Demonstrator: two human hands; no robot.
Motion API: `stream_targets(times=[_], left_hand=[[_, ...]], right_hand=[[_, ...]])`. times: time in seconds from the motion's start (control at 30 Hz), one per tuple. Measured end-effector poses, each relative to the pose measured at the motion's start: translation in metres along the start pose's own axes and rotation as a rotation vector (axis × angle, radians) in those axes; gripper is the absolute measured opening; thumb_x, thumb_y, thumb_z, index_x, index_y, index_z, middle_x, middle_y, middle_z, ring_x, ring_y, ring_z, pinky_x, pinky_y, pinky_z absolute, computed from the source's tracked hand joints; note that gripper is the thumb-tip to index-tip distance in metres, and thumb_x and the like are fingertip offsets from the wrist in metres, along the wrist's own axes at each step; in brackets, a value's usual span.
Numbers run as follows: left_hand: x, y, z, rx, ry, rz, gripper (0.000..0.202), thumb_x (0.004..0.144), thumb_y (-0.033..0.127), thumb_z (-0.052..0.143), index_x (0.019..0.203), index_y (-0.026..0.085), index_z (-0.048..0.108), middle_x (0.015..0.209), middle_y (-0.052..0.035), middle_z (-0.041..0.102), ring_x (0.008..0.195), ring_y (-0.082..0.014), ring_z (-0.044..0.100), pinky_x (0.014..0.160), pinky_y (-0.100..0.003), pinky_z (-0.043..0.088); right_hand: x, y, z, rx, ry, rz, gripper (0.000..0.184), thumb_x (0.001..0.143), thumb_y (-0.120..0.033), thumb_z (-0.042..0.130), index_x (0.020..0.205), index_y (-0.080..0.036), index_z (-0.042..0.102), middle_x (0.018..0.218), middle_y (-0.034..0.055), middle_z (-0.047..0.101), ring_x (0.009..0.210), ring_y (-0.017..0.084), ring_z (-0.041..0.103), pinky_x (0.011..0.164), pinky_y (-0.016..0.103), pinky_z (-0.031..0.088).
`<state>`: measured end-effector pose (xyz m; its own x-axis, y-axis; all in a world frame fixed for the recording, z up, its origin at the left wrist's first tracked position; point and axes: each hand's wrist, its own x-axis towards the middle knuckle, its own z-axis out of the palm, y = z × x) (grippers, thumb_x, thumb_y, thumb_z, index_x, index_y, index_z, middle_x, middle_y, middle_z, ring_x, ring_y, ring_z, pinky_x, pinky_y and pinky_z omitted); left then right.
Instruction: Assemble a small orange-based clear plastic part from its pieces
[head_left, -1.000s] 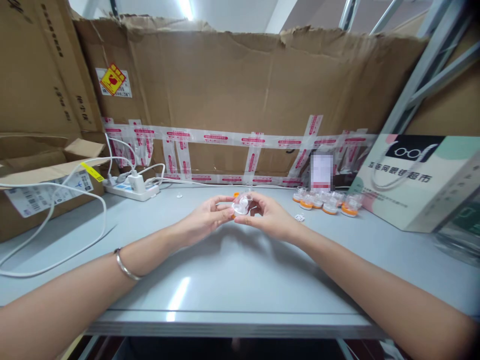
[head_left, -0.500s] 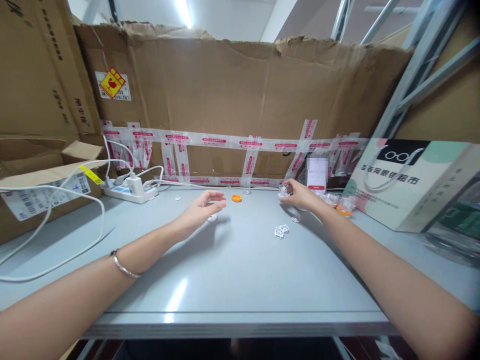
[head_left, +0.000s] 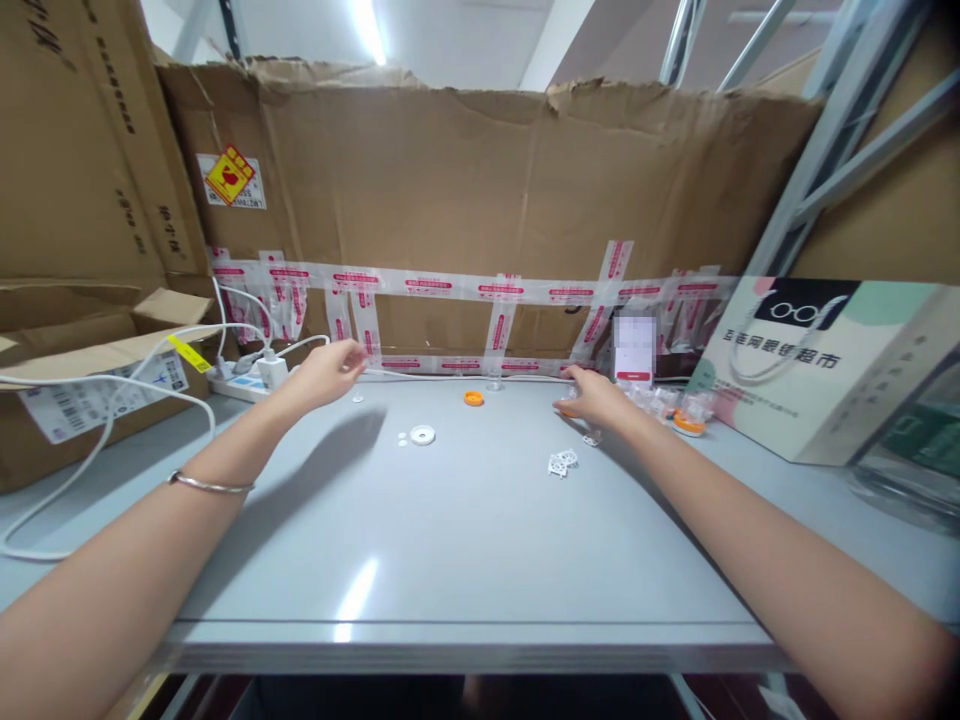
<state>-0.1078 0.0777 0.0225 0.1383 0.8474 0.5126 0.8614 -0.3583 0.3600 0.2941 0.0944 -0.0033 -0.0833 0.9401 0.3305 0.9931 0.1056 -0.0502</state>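
Note:
My left hand [head_left: 328,370] hovers over the back left of the grey table [head_left: 465,540], fingers loosely stretched and holding nothing. It is close to the power strip [head_left: 244,384] and a tiny clear piece [head_left: 357,397]. My right hand [head_left: 598,400] rests low on the table at the left end of a row of clear parts with orange bases [head_left: 684,418]. Its fingers are pressed together over a small clear and orange part, mostly hidden. Between the hands lie a white ring [head_left: 422,435], an orange cap [head_left: 473,398] and small white pieces [head_left: 562,462].
A taped cardboard wall [head_left: 480,200] closes the back. An open cardboard box [head_left: 82,380] and white cables [head_left: 112,400] sit at the left. A printed box with a glasses logo [head_left: 825,370] stands at the right, beside a metal rack [head_left: 840,130].
My hands have parted from the clear part they held together. The right hand carried it to the row at the right and lowered it. The left hand swung back left, leaving a white ring.

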Motion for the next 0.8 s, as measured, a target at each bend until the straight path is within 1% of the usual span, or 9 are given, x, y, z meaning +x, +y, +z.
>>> stream_targets(times=[0.07,0.13,0.23,0.33,0.4,0.5,0.6,0.7,0.8], left_hand=[[0.003,-0.018,0.001,0.195,-0.134,-0.015,0.025,0.070,0.025,0.047,0.086,0.016,0.062,0.093,-0.0098,0.066,0.088,-0.0237,0.060,0.079,-0.031,0.044],[0.003,-0.029,0.005,0.234,-0.180,-0.016,0.026,0.065,0.022,0.047,0.083,0.017,0.065,0.091,-0.0091,0.068,0.087,-0.0242,0.061,0.078,-0.029,0.044],[0.000,-0.033,0.015,0.232,-0.213,-0.006,0.032,0.062,0.019,0.046,0.087,0.018,0.066,0.090,-0.0079,0.070,0.080,-0.0221,0.063,0.075,-0.027,0.044],[-0.003,-0.032,0.026,0.220,-0.225,0.022,0.033,0.061,0.018,0.046,0.086,0.017,0.068,0.092,-0.0085,0.070,0.080,-0.0218,0.063,0.075,-0.027,0.044],[-0.003,-0.029,0.032,0.214,-0.221,0.034,0.027,0.061,0.017,0.046,0.076,0.018,0.069,0.085,-0.0083,0.070,0.080,-0.0222,0.062,0.075,-0.027,0.044],[-0.004,-0.019,0.034,0.199,-0.178,0.040,0.022,0.062,0.015,0.046,0.066,0.017,0.067,0.076,-0.0081,0.069,0.077,-0.0226,0.061,0.073,-0.028,0.044],[-0.005,0.001,0.032,0.156,-0.117,0.071,0.025,0.069,0.018,0.043,0.074,0.017,0.067,0.081,-0.0079,0.069,0.077,-0.0212,0.061,0.075,-0.029,0.044],[-0.006,0.021,0.030,0.103,-0.092,0.116,0.026,0.073,0.022,0.042,0.081,0.018,0.067,0.086,-0.0055,0.068,0.077,-0.0190,0.061,0.075,-0.027,0.044],[-0.004,0.023,0.025,0.106,-0.093,0.120,0.026,0.073,0.021,0.042,0.079,0.018,0.067,0.087,-0.0068,0.068,0.080,-0.0206,0.061,0.076,-0.028,0.043]], right_hand=[[0.001,0.000,0.002,-0.030,0.000,-0.022,0.041,0.068,-0.026,0.056,0.107,-0.013,0.055,0.104,0.0136,0.062,0.093,0.023,0.059,0.075,0.028,0.042],[0.002,0.002,0.004,-0.046,-0.013,-0.022,0.037,0.068,-0.020,0.055,0.104,-0.012,0.057,0.102,0.0141,0.063,0.092,0.024,0.059,0.075,0.029,0.042],[0.003,0.006,0.005,-0.069,-0.018,-0.028,0.037,0.065,-0.015,0.055,0.102,-0.011,0.060,0.101,0.0154,0.063,0.092,0.025,0.059,0.075,0.030,0.042],[0.001,0.006,0.002,-0.082,0.002,-0.050,0.035,0.064,-0.016,0.057,0.099,-0.011,0.062,0.101,0.0161,0.063,0.093,0.026,0.058,0.078,0.031,0.042],[0.000,0.002,-0.003,-0.084,0.037,-0.060,0.035,0.067,-0.021,0.057,0.101,-0.011,0.061,0.104,0.0171,0.061,0.095,0.028,0.056,0.080,0.033,0.041],[-0.003,-0.009,-0.013,-0.034,0.158,-0.087,0.034,0.074,-0.029,0.053,0.103,-0.013,0.060,0.105,0.0159,0.059,0.098,0.028,0.054,0.083,0.037,0.041],[-0.009,-0.023,-0.023,0.083,0.262,-0.167,0.029,0.077,-0.031,0.050,0.098,-0.015,0.061,0.103,0.0122,0.061,0.098,0.026,0.054,0.085,0.037,0.040],[-0.015,-0.036,-0.029,0.172,0.299,-0.234,0.025,0.078,-0.031,0.049,0.094,-0.017,0.062,0.102,0.0096,0.062,0.097,0.024,0.054,0.085,0.037,0.041],[-0.019,-0.045,-0.032,0.223,0.329,-0.268,0.023,0.079,-0.030,0.049,0.091,-0.016,0.062,0.099,0.0091,0.063,0.094,0.023,0.056,0.085,0.035,0.041]])
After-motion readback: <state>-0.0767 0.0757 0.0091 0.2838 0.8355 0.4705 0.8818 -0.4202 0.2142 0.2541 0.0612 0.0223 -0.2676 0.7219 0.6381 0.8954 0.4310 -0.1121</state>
